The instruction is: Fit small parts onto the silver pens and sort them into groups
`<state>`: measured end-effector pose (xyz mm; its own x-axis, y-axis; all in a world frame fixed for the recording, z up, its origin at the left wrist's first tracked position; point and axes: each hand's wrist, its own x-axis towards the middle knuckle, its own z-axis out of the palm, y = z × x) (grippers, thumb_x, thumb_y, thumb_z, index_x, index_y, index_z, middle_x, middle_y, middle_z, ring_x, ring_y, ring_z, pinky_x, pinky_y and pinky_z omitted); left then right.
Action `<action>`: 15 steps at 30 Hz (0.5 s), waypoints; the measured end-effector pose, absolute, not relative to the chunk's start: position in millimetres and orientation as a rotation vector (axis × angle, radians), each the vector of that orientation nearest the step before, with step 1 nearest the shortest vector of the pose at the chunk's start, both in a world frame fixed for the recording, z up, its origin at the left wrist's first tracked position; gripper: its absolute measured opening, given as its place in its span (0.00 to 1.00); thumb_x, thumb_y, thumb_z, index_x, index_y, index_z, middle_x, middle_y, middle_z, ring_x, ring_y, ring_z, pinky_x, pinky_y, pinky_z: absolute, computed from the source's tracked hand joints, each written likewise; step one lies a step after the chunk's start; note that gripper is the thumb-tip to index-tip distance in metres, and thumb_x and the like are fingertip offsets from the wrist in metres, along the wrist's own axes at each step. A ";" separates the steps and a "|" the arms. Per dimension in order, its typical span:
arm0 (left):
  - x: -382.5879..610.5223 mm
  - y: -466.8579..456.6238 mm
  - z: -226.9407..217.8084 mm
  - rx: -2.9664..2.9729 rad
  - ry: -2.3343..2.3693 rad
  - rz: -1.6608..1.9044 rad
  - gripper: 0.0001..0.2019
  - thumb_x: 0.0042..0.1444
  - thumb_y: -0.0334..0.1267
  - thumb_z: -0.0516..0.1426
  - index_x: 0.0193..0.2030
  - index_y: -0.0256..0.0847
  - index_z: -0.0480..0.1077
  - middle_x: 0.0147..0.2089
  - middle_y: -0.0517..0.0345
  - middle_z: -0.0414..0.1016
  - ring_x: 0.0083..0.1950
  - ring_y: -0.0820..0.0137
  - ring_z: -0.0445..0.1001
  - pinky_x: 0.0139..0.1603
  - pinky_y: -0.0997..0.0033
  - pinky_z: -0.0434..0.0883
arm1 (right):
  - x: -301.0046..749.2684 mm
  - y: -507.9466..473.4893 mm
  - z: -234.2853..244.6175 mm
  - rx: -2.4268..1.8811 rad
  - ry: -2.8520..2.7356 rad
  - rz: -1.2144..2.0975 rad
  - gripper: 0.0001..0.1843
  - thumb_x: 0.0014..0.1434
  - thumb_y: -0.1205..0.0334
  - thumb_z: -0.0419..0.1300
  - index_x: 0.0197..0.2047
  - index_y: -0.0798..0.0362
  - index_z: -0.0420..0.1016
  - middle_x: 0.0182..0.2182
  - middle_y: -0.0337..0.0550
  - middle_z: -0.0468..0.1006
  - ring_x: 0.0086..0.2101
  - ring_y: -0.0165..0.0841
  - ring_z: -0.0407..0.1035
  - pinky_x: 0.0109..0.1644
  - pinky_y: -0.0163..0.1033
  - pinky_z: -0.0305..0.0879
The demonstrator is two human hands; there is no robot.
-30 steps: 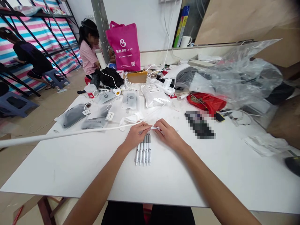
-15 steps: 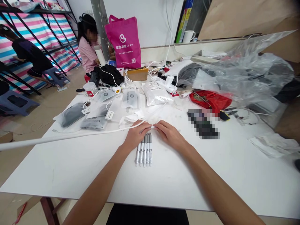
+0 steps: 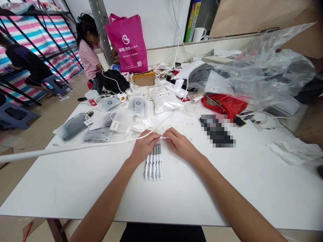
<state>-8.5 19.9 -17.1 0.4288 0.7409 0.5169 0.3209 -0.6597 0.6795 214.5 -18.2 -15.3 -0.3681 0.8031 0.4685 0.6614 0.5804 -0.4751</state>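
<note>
My left hand (image 3: pixel 144 144) and my right hand (image 3: pixel 180 144) meet over the white table, with fingers closed in a pinch. Between the fingertips shows a slim white and grey pen (image 3: pixel 164 137), lying crosswise; most of it is hidden by the fingers. Just below the hands, several white pens (image 3: pixel 153 165) with grey grips lie side by side on the tabletop, pointing away and toward me. Part of the leftmost pens is covered by my left hand.
A white cable (image 3: pixel 101 144) runs across the table close to my left hand. Behind lie packaged pouches (image 3: pixel 97 133), a white plastic packet (image 3: pixel 165 99), a pink bag (image 3: pixel 128 43) and a red bag (image 3: pixel 227 105). A pixelated dark object (image 3: pixel 217 131) lies right. Two people sit at left.
A bit more of the pen shows between my fingertips, and my hands have shifted only slightly. The whole view has moved a little; the row of pens stays put.
</note>
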 end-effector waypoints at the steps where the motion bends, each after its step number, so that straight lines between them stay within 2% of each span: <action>1: -8.6 20.0 -17.4 2.206 0.896 1.154 0.09 0.71 0.37 0.60 0.51 0.48 0.82 0.46 0.56 0.84 0.51 0.64 0.80 0.64 0.56 0.73 | 214.4 -17.9 -15.8 -1.155 -2.141 0.268 0.12 0.78 0.59 0.49 0.56 0.48 0.71 0.48 0.50 0.76 0.41 0.39 0.74 0.45 0.45 0.73; 4: -8.3 19.9 -18.7 2.216 0.905 1.179 0.08 0.71 0.36 0.60 0.51 0.49 0.82 0.47 0.56 0.84 0.52 0.63 0.79 0.62 0.56 0.74 | 213.9 -17.0 -17.2 -1.149 -2.151 0.268 0.12 0.78 0.59 0.49 0.54 0.49 0.72 0.42 0.48 0.77 0.41 0.40 0.74 0.46 0.47 0.72; 9: -8.6 20.7 -19.7 2.211 0.929 1.174 0.10 0.69 0.37 0.62 0.54 0.49 0.81 0.51 0.54 0.83 0.57 0.61 0.78 0.62 0.56 0.74 | 212.6 -17.1 -18.1 -1.143 -2.114 0.306 0.11 0.77 0.60 0.51 0.58 0.47 0.71 0.49 0.50 0.77 0.42 0.39 0.75 0.46 0.46 0.73; 12: -10.7 23.0 -15.6 2.221 1.057 1.161 0.19 0.65 0.43 0.67 0.61 0.47 0.77 0.56 0.50 0.81 0.59 0.57 0.77 0.64 0.53 0.72 | 212.7 -16.5 -18.9 -1.140 -2.081 0.249 0.11 0.77 0.63 0.50 0.56 0.47 0.71 0.48 0.50 0.77 0.42 0.39 0.75 0.45 0.45 0.73; 13: -11.6 23.8 -13.4 2.219 1.100 1.156 0.18 0.65 0.44 0.67 0.60 0.46 0.78 0.54 0.50 0.81 0.57 0.57 0.77 0.63 0.53 0.72 | 213.0 -16.1 -19.3 -1.146 -2.071 0.227 0.11 0.77 0.63 0.50 0.56 0.48 0.71 0.48 0.50 0.77 0.42 0.39 0.75 0.45 0.45 0.73; 15: -13.1 24.8 -9.0 2.211 1.129 1.144 0.10 0.69 0.44 0.63 0.53 0.46 0.81 0.46 0.53 0.83 0.51 0.59 0.78 0.60 0.54 0.72 | 214.0 -14.9 -20.2 -1.158 -2.066 0.181 0.10 0.77 0.63 0.51 0.55 0.48 0.72 0.48 0.50 0.78 0.42 0.39 0.74 0.45 0.45 0.72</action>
<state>-13.1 24.8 -9.0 0.3370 0.8066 0.4856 0.4747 -0.5909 0.6523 214.0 -14.9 -20.2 -0.3114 0.7826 0.5390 0.6767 0.5808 -0.4524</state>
